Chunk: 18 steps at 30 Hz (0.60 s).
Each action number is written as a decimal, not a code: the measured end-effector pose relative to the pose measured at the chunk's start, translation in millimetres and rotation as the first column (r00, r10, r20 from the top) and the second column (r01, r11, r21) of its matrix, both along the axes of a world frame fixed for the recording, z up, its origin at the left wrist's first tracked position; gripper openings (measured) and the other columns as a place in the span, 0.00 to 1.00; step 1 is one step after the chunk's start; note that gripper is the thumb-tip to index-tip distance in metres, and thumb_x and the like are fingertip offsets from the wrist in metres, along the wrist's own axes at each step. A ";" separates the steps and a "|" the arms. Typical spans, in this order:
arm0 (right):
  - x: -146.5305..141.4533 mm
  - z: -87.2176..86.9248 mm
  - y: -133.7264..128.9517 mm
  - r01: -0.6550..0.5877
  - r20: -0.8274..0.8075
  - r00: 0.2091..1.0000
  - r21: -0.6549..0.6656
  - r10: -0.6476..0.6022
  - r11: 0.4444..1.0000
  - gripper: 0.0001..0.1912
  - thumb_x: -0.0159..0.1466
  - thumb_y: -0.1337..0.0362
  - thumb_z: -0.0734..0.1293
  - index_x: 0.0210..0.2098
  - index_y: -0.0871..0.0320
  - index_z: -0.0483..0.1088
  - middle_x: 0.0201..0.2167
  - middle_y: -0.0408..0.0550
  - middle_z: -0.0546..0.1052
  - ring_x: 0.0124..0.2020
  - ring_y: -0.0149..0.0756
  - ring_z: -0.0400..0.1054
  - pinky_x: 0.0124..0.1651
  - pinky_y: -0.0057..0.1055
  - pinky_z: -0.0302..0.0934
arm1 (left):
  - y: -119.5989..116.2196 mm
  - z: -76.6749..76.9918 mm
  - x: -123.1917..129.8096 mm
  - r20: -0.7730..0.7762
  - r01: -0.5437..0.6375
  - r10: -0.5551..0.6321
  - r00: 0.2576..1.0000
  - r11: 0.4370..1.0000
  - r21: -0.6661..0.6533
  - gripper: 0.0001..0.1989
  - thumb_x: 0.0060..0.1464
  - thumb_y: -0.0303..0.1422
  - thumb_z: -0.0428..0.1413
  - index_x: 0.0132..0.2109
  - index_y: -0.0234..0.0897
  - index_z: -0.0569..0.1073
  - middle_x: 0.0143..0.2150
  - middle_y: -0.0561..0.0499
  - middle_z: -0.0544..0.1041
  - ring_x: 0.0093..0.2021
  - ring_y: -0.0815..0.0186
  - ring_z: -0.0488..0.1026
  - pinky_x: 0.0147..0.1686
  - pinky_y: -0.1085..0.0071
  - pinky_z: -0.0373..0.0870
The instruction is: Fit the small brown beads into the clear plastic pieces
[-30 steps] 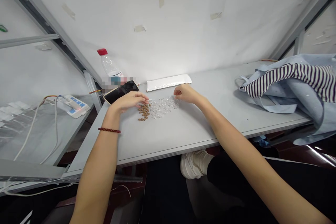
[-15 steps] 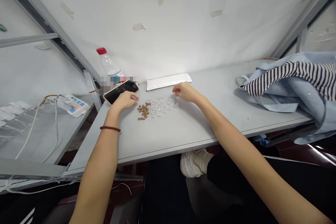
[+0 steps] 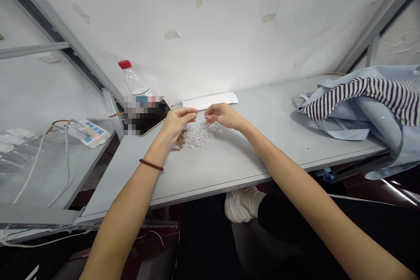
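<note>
The right hand's fingers point(image 3: 213, 113) are drawn together at the tips, and a small clear piece point(image 3: 206, 116) appears to be pinched there, though it is too small to be made out exactly. The left hand's fingers point(image 3: 191, 114) are held close together and extended toward the right fingertips, just apart from them; whether anything is gripped by them cannot be told. Directly below the fingers, a loose heap of clear plastic pieces point(image 3: 198, 136) is spread on the worktop point(image 3: 216, 170). Just left of it, partly beneath the left hand, a small cluster of brown granules point(image 3: 179, 141) is kept distinct, apparently so that the two kinds are not mixed. Both seem to have been placed centrally to be within reach of either hand. Beyond the fingers, a white padded envelope point(image 3: 210, 100) is laid along the worktop's far edge. Farther left, a smartphone point(image 3: 154, 118) and a red-capped plastic bottle point(image 3: 133, 79) are set back, seemingly clear of the hands. Well to the right, a pale blue bag with striped cloth point(image 3: 357, 105) appears to have been pushed aside.
</note>
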State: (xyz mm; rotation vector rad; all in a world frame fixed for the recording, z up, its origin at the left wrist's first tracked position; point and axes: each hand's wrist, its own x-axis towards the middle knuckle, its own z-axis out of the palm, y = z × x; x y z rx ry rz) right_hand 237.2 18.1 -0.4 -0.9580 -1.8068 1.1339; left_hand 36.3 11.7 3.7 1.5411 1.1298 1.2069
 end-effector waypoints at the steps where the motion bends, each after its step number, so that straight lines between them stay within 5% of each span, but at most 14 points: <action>1: -1.2 0.2 -1.3 -0.014 -0.023 1.000 -0.015 0.014 1.000 0.05 0.59 0.76 0.65 0.32 0.62 0.69 0.29 0.48 0.77 0.31 0.33 0.76 0.39 0.31 0.69 | -2.3 -1.3 8.0 0.070 0.009 -0.010 0.997 1.000 0.016 0.13 0.41 0.35 0.64 0.35 0.33 0.80 0.34 0.48 0.79 0.35 0.66 0.74 0.45 0.65 0.71; 9: -5.6 2.7 -8.7 -0.091 -0.163 0.984 -0.093 0.075 0.991 0.03 0.59 0.75 0.66 0.32 0.63 0.70 0.30 0.52 0.79 0.33 0.34 0.76 0.42 0.35 0.71 | -8.1 -11.1 24.4 0.101 -0.051 0.044 0.994 0.996 0.070 0.12 0.41 0.35 0.65 0.34 0.32 0.79 0.34 0.47 0.80 0.35 0.65 0.74 0.44 0.65 0.70; 18: -6.5 -1.5 -7.9 -0.091 -0.235 0.971 -0.155 0.053 0.984 0.02 0.59 0.74 0.67 0.31 0.63 0.71 0.26 0.52 0.79 0.30 0.35 0.76 0.41 0.35 0.72 | -9.7 -8.5 21.6 -0.142 -0.030 0.065 0.988 0.971 0.239 0.09 0.47 0.35 0.62 0.35 0.35 0.80 0.37 0.47 0.81 0.40 0.61 0.75 0.43 0.65 0.70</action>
